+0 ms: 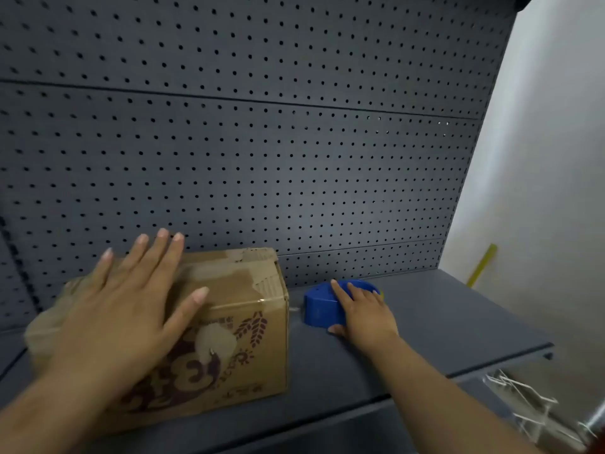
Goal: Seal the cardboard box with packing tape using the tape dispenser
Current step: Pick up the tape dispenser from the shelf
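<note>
- Now the cardboard box [226, 326] stands on the grey shelf [442, 326], just in front of the pegboard wall [294, 158], toward the left side of the view.
- The left hand [131, 309] lies flat on the top of the box, with the fingers [163, 253] spread wide and the thumb pointing toward the right edge. It pinches nothing; it only presses down.
- On the top of the box I see torn paper and what looks like old tape near the right corner. Whether the flaps are fully closed under the hand, I cannot tell.
- The blue tape dispenser [322, 308] sits on the shelf just beside the right side of the box, apart from it.
- The right hand [363, 314] rests over the dispenser, the fingers curved around its top and the thumb low at its front side. It seems to close on it, but the dispenser is not lifted.
- Risk: the grip looks shallow, so the dispenser may slip or tip when it is raised.
- Risk: if the left hand relaxes, the flaps may spring up and the box may slide along the smooth shelf while the tape is pulled.
- Risk: new tape may hold badly on the torn surface.
</note>
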